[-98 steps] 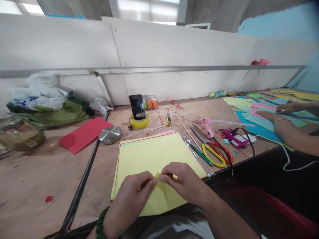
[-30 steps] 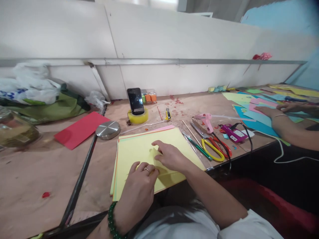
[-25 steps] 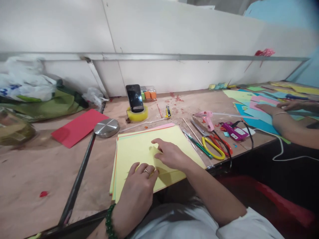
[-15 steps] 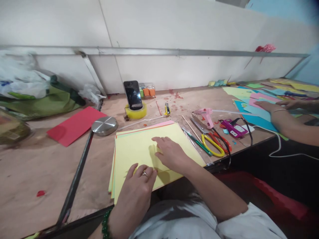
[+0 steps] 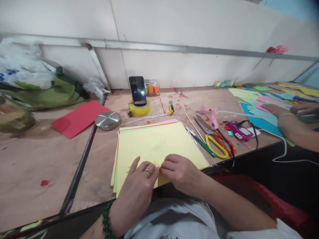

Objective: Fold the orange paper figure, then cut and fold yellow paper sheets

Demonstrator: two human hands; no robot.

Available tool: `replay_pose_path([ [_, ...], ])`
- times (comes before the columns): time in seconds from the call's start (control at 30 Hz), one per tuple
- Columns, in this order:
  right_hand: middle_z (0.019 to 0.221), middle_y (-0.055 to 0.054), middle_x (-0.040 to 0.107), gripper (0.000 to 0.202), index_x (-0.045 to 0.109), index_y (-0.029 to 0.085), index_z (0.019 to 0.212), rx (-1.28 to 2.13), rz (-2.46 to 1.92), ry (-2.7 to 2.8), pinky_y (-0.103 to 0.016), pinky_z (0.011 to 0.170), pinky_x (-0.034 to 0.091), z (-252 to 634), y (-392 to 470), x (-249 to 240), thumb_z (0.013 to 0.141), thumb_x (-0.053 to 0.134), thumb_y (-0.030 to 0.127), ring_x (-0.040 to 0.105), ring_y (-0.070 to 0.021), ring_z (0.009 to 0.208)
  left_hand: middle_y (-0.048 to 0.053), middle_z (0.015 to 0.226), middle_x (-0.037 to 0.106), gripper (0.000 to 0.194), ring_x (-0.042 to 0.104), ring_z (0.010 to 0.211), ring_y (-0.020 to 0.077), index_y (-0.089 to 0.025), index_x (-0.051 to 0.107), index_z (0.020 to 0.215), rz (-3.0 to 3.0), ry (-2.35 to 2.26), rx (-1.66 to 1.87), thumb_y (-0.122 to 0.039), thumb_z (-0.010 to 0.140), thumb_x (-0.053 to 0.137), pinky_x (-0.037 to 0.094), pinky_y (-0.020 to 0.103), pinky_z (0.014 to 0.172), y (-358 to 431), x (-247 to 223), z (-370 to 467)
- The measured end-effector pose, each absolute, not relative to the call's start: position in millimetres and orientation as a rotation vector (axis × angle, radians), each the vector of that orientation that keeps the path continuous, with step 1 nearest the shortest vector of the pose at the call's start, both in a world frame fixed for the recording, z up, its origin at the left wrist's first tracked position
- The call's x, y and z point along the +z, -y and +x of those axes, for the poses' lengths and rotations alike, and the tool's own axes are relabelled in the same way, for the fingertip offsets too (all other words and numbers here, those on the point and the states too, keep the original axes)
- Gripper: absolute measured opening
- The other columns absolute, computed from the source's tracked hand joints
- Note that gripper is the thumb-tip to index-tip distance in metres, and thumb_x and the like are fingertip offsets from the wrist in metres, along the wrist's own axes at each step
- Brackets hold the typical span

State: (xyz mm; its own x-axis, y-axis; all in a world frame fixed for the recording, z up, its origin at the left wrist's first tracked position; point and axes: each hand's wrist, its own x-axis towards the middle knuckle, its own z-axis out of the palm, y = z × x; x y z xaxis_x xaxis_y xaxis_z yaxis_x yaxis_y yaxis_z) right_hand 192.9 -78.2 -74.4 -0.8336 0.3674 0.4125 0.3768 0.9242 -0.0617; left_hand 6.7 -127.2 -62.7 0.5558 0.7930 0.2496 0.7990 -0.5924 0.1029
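A stack of coloured paper [image 5: 149, 139], yellow on top, lies at the table's front edge. My left hand [image 5: 137, 181], with a ring and a green bead bracelet, rests over its lower part, thumb and forefinger closed. Its little finger is lifted away. My right hand [image 5: 181, 172] is bent with its fingers pressed together, their tips meeting those of my left hand. A bit of yellow shows between the tips, but what they pinch is mostly hidden and blends with the yellow sheet.
Right of the stack lie scissors [image 5: 216, 147], a green pen [image 5: 204, 142], a pink glue gun [image 5: 210, 116] and a purple power strip [image 5: 238, 130]. Behind stand a phone [image 5: 138, 90] on yellow tape [image 5: 142, 109] and a cutter [image 5: 171, 107]. A metal disc [image 5: 108, 120] sits left. A co-worker's hands [image 5: 279, 111] touch paper.
My right hand has come down from the middle of the yellow sheet to my left hand, and its fingers have closed. The view has shifted slightly left.
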Motion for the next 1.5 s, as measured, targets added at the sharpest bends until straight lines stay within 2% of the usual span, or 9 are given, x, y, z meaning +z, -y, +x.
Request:
replay_pose_path([
  [0.1, 0.072, -0.006, 0.06, 0.023, 0.061, 0.012, 0.078, -0.071, -0.525, 2.709, -0.03, 0.067, 0.046, 193, 79, -73, 0.09, 0.044, 0.004, 0.05, -0.0192, 0.073, 0.005, 0.093, 0.069, 0.04, 0.061, 0.09, 0.0216, -0.017, 0.064, 0.097, -2.734, 1.389, -0.444, 0.005, 0.073, 0.042, 0.037, 0.05, 0.103, 128, -64, 7],
  [0.27, 0.072, -0.006, 0.059, 0.022, 0.062, 0.012, 0.075, -0.135, -0.466, 2.78, -0.032, 0.067, 0.047, 198, 83, -69, 0.09, 0.047, 0.007, 0.05, -0.0206, 0.074, 0.007, 0.098, 0.071, 0.045, 0.062, 0.097, 0.0235, -0.014, 0.063, 0.108, -2.666, 1.321, -0.557, 0.005, 0.073, 0.042, 0.037, 0.049, 0.103, 129, -72, 6],
  [0.43, 0.07, -0.006, 0.059, 0.032, 0.062, 0.015, 0.075, -0.088, -0.531, 2.781, -0.032, 0.068, 0.047, 214, 86, -68, 0.094, 0.038, 0.004, 0.051, -0.0189, 0.073, 0.008, 0.101, 0.072, 0.044, 0.063, 0.099, 0.025, -0.014, 0.063, 0.109, -2.643, 1.293, -0.564, 0.004, 0.074, 0.043, 0.036, 0.05, 0.102, 130, -78, 4],
  [0.57, 0.075, -0.008, 0.061, 0.032, 0.062, 0.014, 0.078, -0.061, -0.593, 2.747, -0.033, 0.069, 0.048, 229, 90, -71, 0.097, 0.038, 0.007, 0.054, -0.019, 0.077, 0.008, 0.102, 0.073, 0.042, 0.063, 0.101, 0.0267, -0.015, 0.063, 0.11, -2.633, 1.304, -0.576, 0.002, 0.075, 0.047, 0.036, 0.051, 0.102, 132, -78, 3],
  [0.8, 0.079, -0.009, 0.065, 0.035, 0.065, 0.015, 0.081, -0.035, -0.643, 2.682, -0.033, 0.068, 0.051, 248, 92, -71, 0.098, 0.035, 0.007, 0.057, -0.0195, 0.079, 0.008, 0.106, 0.073, 0.047, 0.062, 0.105, 0.0272, -0.018, 0.067, 0.11, -2.607, 1.416, -0.421, 0.004, 0.077, 0.043, 0.034, 0.053, 0.105, 141, -71, -12],
  [0.93, 0.078, -0.008, 0.065, 0.034, 0.065, 0.016, 0.081, -0.011, -0.672, 2.641, -0.033, 0.066, 0.052, 255, 93, -71, 0.099, 0.037, 0.011, 0.058, -0.0191, 0.077, 0.007, 0.104, 0.074, 0.048, 0.064, 0.103, 0.0285, -0.021, 0.067, 0.111, -2.558, 1.457, -0.377, 0.002, 0.076, 0.044, 0.036, 0.053, 0.1, 146, -70, -31],
  [1.13, 0.08, -0.009, 0.066, 0.037, 0.066, 0.017, 0.084, -0.011, -0.696, 2.608, -0.034, 0.068, 0.053, 263, 95, -73, 0.101, 0.033, 0.019, 0.058, -0.0192, 0.079, 0.008, 0.101, 0.075, 0.042, 0.065, 0.099, 0.0295, -0.019, 0.068, 0.108, -2.466, 1.457, -0.306, -0.003, 0.079, 0.044, 0.034, 0.053, 0.099, 152, -71, -51],
  [1.37, 0.076, -0.008, 0.066, 0.038, 0.065, 0.018, 0.083, -0.054, -0.731, 2.548, -0.031, 0.067, 0.052, 267, 97, -72, 0.099, 0.032, 0.014, 0.059, -0.0177, 0.076, 0.006, 0.103, 0.074, 0.04, 0.065, 0.098, 0.0285, -0.022, 0.068, 0.11, -2.448, 1.454, -0.318, -0.006, 0.079, 0.047, 0.034, 0.051, 0.097, 157, -75, -68],
  [1.5, 0.077, -0.007, 0.066, 0.036, 0.061, 0.019, 0.078, -0.137, -0.703, 2.444, -0.03, 0.068, 0.051, 244, 102, -69, 0.095, 0.032, 0.006, 0.058, -0.0178, 0.075, 0.007, 0.101, 0.075, 0.038, 0.065, 0.098, 0.0302, -0.022, 0.069, 0.107, -2.413, 1.472, -0.343, -0.007, 0.079, 0.048, 0.033, 0.053, 0.097, 156, -69, -61],
])
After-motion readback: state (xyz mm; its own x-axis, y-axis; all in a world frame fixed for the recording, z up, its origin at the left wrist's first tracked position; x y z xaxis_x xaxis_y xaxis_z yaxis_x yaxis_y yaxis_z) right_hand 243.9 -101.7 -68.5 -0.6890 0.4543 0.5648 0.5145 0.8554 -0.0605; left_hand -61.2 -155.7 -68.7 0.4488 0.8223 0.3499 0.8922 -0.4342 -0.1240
